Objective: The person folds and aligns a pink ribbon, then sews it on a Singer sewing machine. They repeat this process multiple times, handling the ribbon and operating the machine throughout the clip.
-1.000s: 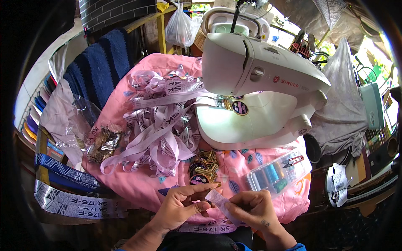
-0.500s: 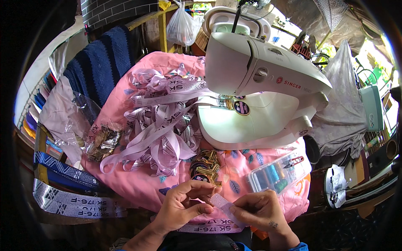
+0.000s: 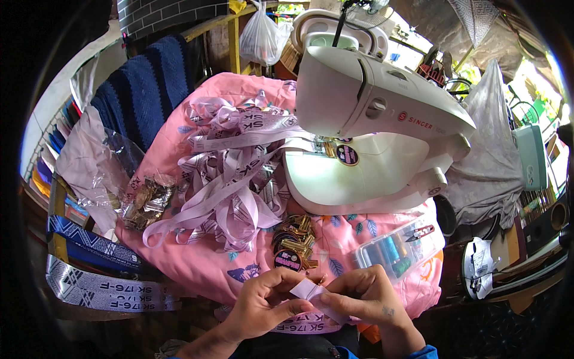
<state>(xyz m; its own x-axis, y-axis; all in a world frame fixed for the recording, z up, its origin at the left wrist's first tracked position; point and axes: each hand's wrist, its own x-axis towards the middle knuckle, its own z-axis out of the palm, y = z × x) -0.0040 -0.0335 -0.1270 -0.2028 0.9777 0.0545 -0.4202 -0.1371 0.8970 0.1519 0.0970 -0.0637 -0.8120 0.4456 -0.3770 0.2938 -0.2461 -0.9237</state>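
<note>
Low in the middle, a short pale lilac ribbon end (image 3: 306, 289) is held between my two hands, bent over near its tip. My right hand (image 3: 363, 294) pinches it between thumb and fingers. My left hand (image 3: 270, 300) is closed at its other side, thumb against the edge and fingertips partly hidden behind it. Below them a longer printed lilac ribbon (image 3: 311, 323) hangs across my lap. Just beyond my left hand lies a pile of gold metal clips (image 3: 299, 235) with a round dark badge (image 3: 287, 260) at its near side.
A white sewing machine (image 3: 382, 119) stands behind, a round badge under its needle area. Tangled lilac ribbons (image 3: 239, 173) cover the pink cloth (image 3: 209, 272) at left, beside a clear bag of metal parts (image 3: 149, 200). A clear box of thread spools (image 3: 397, 251) bears small red-handled snips (image 3: 420, 233).
The ribbon end has turned and now shows a plain, bent-over face instead of its patterned side. My left hand has dropped a little, uncovering the round badge by the clips.
</note>
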